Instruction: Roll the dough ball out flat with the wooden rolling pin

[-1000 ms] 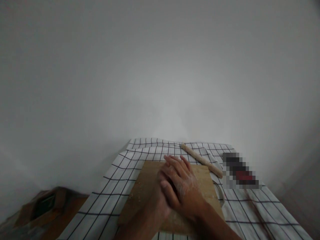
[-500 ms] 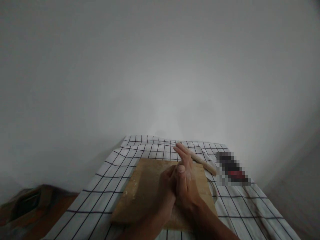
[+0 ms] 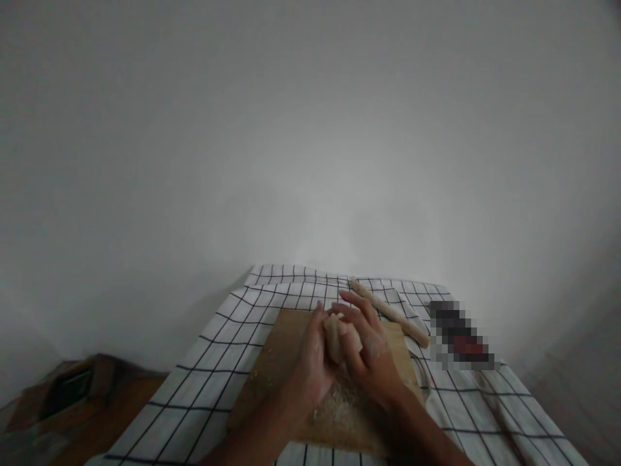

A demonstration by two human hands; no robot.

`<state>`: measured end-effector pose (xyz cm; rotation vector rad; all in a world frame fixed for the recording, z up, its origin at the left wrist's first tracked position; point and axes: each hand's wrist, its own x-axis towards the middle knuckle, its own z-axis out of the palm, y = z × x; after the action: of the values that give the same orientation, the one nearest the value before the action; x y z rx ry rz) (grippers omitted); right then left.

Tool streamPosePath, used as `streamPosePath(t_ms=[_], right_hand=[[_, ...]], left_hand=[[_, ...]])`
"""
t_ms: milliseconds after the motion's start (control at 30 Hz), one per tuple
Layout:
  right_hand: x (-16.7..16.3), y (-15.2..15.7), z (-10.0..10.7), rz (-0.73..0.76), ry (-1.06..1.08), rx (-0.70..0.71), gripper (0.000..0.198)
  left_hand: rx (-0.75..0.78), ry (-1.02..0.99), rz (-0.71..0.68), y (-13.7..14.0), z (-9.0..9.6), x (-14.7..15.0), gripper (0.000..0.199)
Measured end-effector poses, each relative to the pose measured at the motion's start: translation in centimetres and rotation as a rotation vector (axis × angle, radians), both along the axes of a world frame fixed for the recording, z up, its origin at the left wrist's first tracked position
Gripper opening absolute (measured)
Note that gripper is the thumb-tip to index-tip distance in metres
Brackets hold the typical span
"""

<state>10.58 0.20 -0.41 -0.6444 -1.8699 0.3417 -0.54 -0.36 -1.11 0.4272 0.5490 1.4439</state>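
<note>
A pale lump of dough (image 3: 334,338) sits between my two hands, above a wooden board (image 3: 276,362). My left hand (image 3: 313,359) cups the lump from the left, its thumb side turned up. From the right, my right hand (image 3: 371,336) wraps over it, with floury fingers bent round the far side. Part of the dough shows between the palms; the fingers hide the rest. Flour and small crumbs lie on the board below the hands.
A wooden rolling pin (image 3: 391,314) lies slantwise behind the board on the checked cloth (image 3: 204,362). A blurred-out dark and red object (image 3: 460,336) is at the right. At the lower left is a cardboard box (image 3: 99,382). A white wall stands behind the table.
My hands were pressed together with the dough hidden; now they have parted somewhat and the dough shows between them. The right fingers, earlier stretched out, now curl over it. The view has shifted slightly.
</note>
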Motion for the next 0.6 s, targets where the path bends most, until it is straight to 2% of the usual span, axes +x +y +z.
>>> streamPosePath(t_ms=[100,167,233,300,367,433,533,600], right_hand=[[-0.4,-0.2,0.0,-0.07,-0.226,0.094,0.048],[-0.2,0.3,0.1,-0.15,-0.219,0.124,0.051],[0.5,1.0,0.1,-0.199,-0.122,0.133,0.042],[1.5,1.5,0.2,-0.191,-0.011,0.121,0.024],[2.1,1.7,0.3,-0.171,0.077,0.06,0.017],[2.1,1.6,0.2,-0.139,0.095,0.002,0.023],[0.7,1.2,0.2,-0.095,-0.055,0.077,0.039],[-0.3,1.1,0.3,-0.138,-0.15,0.144,0.054]], left_hand=[[0.049,-0.027,-0.114,-0.4,0.5,-0.3,0.044],[0.055,-0.072,-0.205,-0.9,1.6,-0.3,0.05],[0.088,-0.137,-0.323,-1.4,2.7,-0.2,0.054],[0.111,-0.185,-0.391,-1.7,3.2,0.0,0.053],[0.079,-0.191,-0.351,-1.5,3.0,0.3,0.046],[0.018,-0.141,-0.254,-1.1,2.3,0.8,0.037],[0.042,-0.046,-0.079,-0.6,1.4,1.5,0.028],[0.098,0.017,0.015,-0.5,1.3,1.8,0.026]])
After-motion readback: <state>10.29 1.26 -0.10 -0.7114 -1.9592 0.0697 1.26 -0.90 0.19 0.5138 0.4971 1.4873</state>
